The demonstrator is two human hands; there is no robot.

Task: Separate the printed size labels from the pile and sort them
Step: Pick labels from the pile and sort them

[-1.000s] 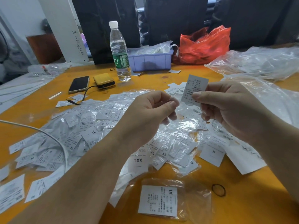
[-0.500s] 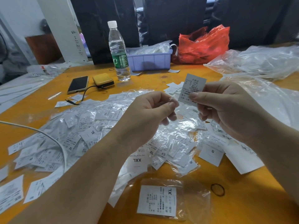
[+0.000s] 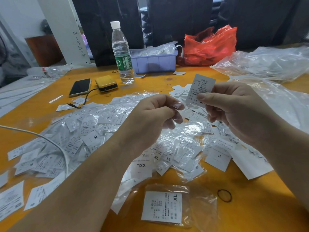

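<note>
Right hand (image 3: 234,111) is pinching one printed label (image 3: 201,88) upright above the pile (image 3: 103,131) on the orange worktop (image 3: 150,81).

Left hand (image 3: 155,118) is curling its fingers, thumb meeting fingertips; whether it is gripping a clear sleeve cannot be told. Judged step: reading the label's size, partly hidden by the thumb. Next it needs placing with its matching size. Counted: two hands, one bottle (image 3: 122,54), one phone (image 3: 80,87), one rubber band (image 3: 224,195); pile labels too many to count.

Both forearms reaching forward above the label pile (image 3: 93,134), left hand (image 3: 150,121) with fingers curled, thumb meeting fingertips, right hand (image 3: 234,111) pinching one upright label (image 3: 201,88)
</note>
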